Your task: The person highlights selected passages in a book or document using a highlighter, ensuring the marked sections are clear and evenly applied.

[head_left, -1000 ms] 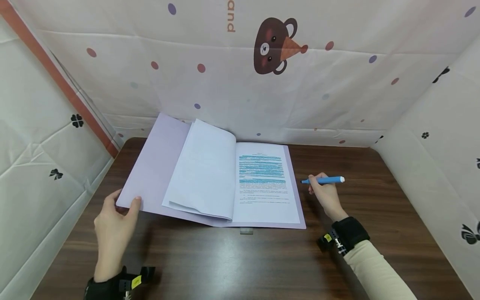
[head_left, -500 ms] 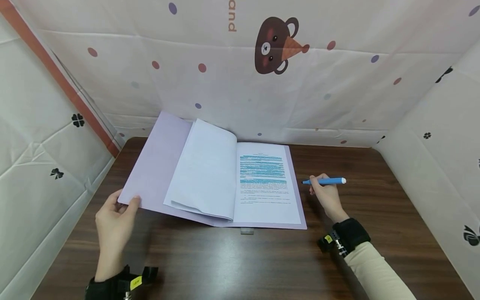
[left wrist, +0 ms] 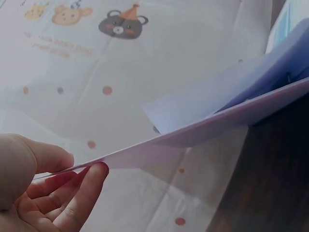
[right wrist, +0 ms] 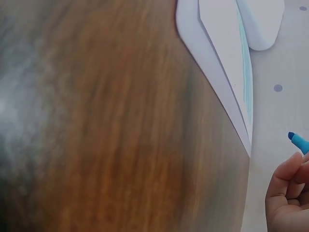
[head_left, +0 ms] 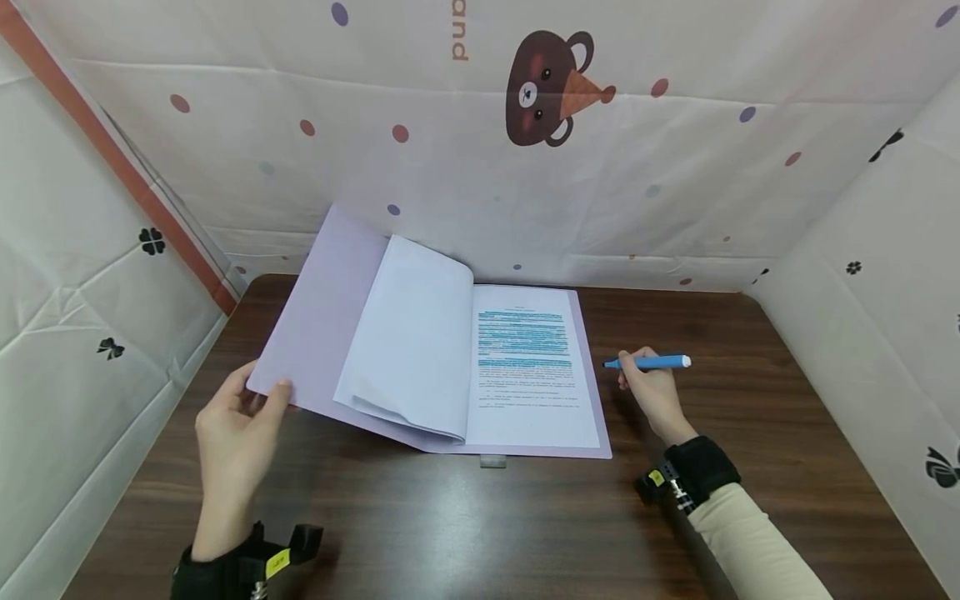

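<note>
A lilac folder (head_left: pixel 315 333) lies spread on the table, its left cover raised at a slant. My left hand (head_left: pixel 238 433) pinches that cover's near left corner; in the left wrist view the thumb (left wrist: pixel 50 157) is above the cover and the fingers are beneath. White sheets (head_left: pixel 412 333) are turned over to the left inside. On the right side lies a printed page (head_left: pixel 525 375), its upper lines marked in blue. Right of the folder, my right hand (head_left: pixel 651 396) holds a blue highlighter (head_left: pixel 660 362), its dark tip (right wrist: pixel 291 135) uncapped and pointing left.
The dark wooden table (head_left: pixel 420 533) carries the folder. A small grey tab (head_left: pixel 492 461) shows at the folder's near edge. White printed cloth (head_left: pixel 420 167) rises behind the table and along both sides. Black camera straps (head_left: pixel 701 467) circle the wrists.
My left hand has lifted the folder's left cover slightly and brought it rightward, the loose sheets tilting with it. The right hand and the highlighter stay in place.
</note>
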Available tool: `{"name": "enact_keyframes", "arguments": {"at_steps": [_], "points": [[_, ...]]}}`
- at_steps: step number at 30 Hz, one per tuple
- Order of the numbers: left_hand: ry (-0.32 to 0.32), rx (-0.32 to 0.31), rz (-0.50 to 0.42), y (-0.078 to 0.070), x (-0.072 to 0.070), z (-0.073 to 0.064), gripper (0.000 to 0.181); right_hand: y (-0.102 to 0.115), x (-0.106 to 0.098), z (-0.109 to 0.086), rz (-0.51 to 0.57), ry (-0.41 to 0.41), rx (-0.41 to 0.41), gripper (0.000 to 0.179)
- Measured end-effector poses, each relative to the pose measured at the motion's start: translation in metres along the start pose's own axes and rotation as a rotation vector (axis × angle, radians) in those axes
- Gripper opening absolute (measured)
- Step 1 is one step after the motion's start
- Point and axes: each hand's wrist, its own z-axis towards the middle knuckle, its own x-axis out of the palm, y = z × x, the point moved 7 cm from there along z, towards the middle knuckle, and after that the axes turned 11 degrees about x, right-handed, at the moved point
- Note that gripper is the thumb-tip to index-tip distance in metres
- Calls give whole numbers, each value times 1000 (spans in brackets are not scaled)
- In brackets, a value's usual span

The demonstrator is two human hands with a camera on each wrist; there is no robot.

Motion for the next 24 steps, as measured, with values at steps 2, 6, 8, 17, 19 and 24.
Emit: {"name": "enact_keyframes", "arguments": {"at_steps": [2, 6, 8, 17, 19, 24], "points": [[-7, 34, 20, -7, 1, 1, 28, -6, 0, 4, 6, 0, 4, 29], [-19, 97, 50, -20, 4, 3, 27, -19, -1, 13, 3, 2, 15, 32], [-21, 122, 36, -27, 6, 3, 28, -23, -1, 16, -5, 0, 14, 34], [-30, 210, -82, -46, 24, 1, 33, -25, -2, 18, -1, -19, -2, 36], [-29, 236, -101, -49, 28, 0, 36, -25, -2, 19, 6, -21, -1, 35], [-5, 286, -149, -57, 40, -4, 41, -27, -2, 19, -6, -24, 12, 33]]}}
